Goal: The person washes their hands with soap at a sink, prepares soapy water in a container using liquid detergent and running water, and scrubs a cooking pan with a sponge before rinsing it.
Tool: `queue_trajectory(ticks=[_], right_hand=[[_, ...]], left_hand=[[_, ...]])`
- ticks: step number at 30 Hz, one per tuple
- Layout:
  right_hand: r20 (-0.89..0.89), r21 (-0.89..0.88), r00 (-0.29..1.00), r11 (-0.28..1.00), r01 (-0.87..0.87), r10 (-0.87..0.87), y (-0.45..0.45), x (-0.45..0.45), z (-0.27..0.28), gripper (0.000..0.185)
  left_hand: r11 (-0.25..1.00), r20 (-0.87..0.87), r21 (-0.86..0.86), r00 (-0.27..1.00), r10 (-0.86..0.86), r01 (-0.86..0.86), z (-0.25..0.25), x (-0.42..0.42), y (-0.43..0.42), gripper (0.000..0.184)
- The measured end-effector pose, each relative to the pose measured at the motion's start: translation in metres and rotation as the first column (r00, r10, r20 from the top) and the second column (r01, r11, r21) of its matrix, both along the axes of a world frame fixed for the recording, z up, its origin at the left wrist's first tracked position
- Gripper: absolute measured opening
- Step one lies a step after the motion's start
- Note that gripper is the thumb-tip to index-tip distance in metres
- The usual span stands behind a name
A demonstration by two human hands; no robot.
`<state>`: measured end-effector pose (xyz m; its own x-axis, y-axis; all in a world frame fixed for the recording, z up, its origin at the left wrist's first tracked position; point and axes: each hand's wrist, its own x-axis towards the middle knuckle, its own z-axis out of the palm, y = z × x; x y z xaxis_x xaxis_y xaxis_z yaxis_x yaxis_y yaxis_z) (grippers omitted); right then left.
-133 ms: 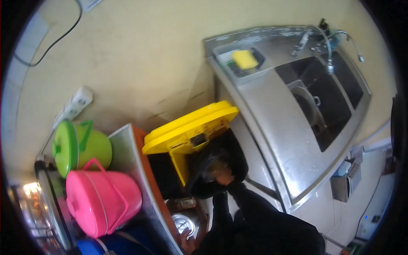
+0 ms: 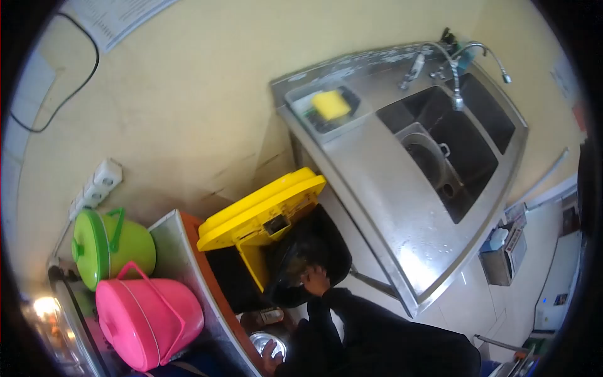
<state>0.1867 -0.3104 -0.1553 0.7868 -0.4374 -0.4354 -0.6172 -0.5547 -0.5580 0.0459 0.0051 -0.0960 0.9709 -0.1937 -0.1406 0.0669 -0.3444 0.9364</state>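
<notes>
My right hand point(image 2: 316, 281) reaches into the mouth of a bin with a black liner point(image 2: 336, 251), its fingers spread. Just beyond the fingers, a dim, see-through item point(image 2: 300, 262) lies in the dark liner; its kind is unclear. The bin's yellow lid point(image 2: 260, 210) is tilted up behind the opening. Low in the view, my left hand point(image 2: 271, 359) has its fingers on the edge of a shiny round metal container point(image 2: 264, 342), partly hidden by my hand and sleeve.
Right of the bin stands a steel sink counter point(image 2: 377, 207) with a tray point(image 2: 326, 129) bearing a yellow sponge point(image 2: 331, 105). A metal-topped cabinet point(image 2: 188, 251) is at the left, beside green point(image 2: 129, 245) and pink point(image 2: 147, 320) lidded buckets. A power strip point(image 2: 97, 186) is on the wall.
The view has shifted, so the sink and bin sit further left and the bin lower. My right hand's fingers show more clearly, with the see-through item now beyond them.
</notes>
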Motion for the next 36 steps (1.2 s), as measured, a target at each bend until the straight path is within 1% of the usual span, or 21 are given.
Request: queue_trajectory(ticks=[1,2,3,5,7,9,10,11,12,13,14,15,16,17,19,21,23,27,30,33,36], right_hand=[[0.015,0.092,0.998,0.994,0.059,-0.061,0.010,-0.021,0.012,0.052],[0.093,0.137,0.994,0.989,0.051,-0.064,0.018,-0.037,0.012,0.048],[0.182,0.171,0.981,0.985,0.038,-0.070,0.019,-0.051,0.008,0.044],[0.166,0.471,0.984,0.882,-0.025,-0.061,0.011,-0.084,0.008,0.038],[0.145,0.508,0.987,0.861,-0.014,-0.069,-0.001,-0.146,0.022,0.035],[-0.019,0.487,0.998,0.871,0.055,-0.053,-0.036,-0.209,0.040,0.035],[0.045,0.374,0.992,0.923,0.095,-0.120,-0.053,-0.249,0.043,0.034],[0.023,0.364,0.967,0.903,0.228,-0.253,-0.071,-0.292,0.031,0.033],[-0.150,0.344,0.915,0.848,0.403,-0.374,-0.098,-0.330,0.037,0.029],[-0.117,0.174,0.915,0.899,0.402,-0.386,-0.123,-0.378,0.012,0.026],[-0.094,0.163,0.852,0.836,0.524,-0.515,-0.147,-0.415,0.041,0.024],[0.081,-0.127,0.910,0.901,0.414,-0.407,-0.173,-0.478,-0.023,0.021],[0.335,-0.092,0.762,0.786,0.611,-0.554,-0.205,-0.525,-0.094,0.017],[-0.001,-0.173,0.719,0.708,0.685,-0.695,-0.238,-0.546,-0.045,0.019],[0.228,-0.165,0.408,0.378,0.911,-0.884,-0.275,-0.567,0.028,0.025],[0.447,-0.093,0.198,0.175,0.980,-0.872,-0.325,-0.580,0.072,0.032],[0.563,0.074,0.085,0.153,0.985,-0.822,-0.380,-0.576,0.115,0.036],[0.742,0.446,-0.140,0.327,0.833,-0.656,-0.487,-0.501,0.174,0.035],[0.799,0.435,-0.039,0.533,0.725,-0.600,-0.518,-0.401,0.273,0.032],[0.883,0.352,0.080,0.766,0.538,-0.462,-0.559,-0.301,0.307,0.026],[0.864,0.235,0.341,0.896,0.376,-0.369,-0.592,-0.214,0.305,0.019]], left_hand=[[0.995,-0.077,-0.087,0.996,-0.046,0.039,-0.008,-0.004,0.013,0.043],[0.978,0.100,-0.057,0.975,-0.196,0.203,-0.006,0.005,0.012,0.040],[0.972,0.119,-0.056,0.969,-0.218,0.226,-0.001,0.009,0.003,0.039],[0.984,0.084,-0.059,0.983,-0.164,0.169,0.010,0.017,-0.018,0.037],[0.992,0.067,-0.079,0.994,-0.090,0.095,0.022,0.022,-0.043,0.034],[0.992,0.052,-0.130,0.999,0.012,-0.005,0.044,0.024,-0.074,0.033],[0.979,0.024,-0.191,0.997,0.078,-0.072,0.058,0.021,-0.092,0.032],[0.956,-0.013,-0.256,0.990,0.143,-0.141,0.073,0.016,-0.111,0.031],[0.885,-0.153,-0.397,0.968,0.199,-0.244,0.102,0.005,-0.136,0.026],[0.898,-0.097,-0.363,0.969,0.229,-0.248,0.120,-0.005,-0.161,0.026],[0.911,-0.038,-0.324,0.965,0.258,-0.256,0.137,-0.015,-0.181,0.025],[0.923,0.027,-0.281,0.959,0.281,-0.263,0.148,-0.022,-0.193,0.024],[0.966,-0.016,-0.206,0.988,0.154,-0.154,0.144,-0.031,-0.194,0.044],[0.959,0.008,-0.227,0.984,0.178,-0.172,0.150,-0.033,-0.209,0.035],[0.939,0.033,-0.280,0.976,0.217,-0.200,0.167,-0.040,-0.252,0.021],[0.934,0.080,-0.331,0.983,0.166,-0.131,0.181,-0.045,-0.285,0.020],[0.932,0.162,-0.359,0.979,0.122,-0.057,0.185,-0.044,-0.312,0.019],[0.916,0.293,-0.395,0.955,0.048,0.075,0.214,-0.035,-0.377,0.018],[0.892,0.301,-0.437,0.953,0.027,0.113,0.236,-0.009,-0.428,0.020],[0.871,0.280,-0.475,0.960,0.019,0.121,0.264,0.017,-0.489,0.022],[0.844,0.248,-0.513,0.968,-0.029,0.157,0.271,0.059,-0.553,0.020]])
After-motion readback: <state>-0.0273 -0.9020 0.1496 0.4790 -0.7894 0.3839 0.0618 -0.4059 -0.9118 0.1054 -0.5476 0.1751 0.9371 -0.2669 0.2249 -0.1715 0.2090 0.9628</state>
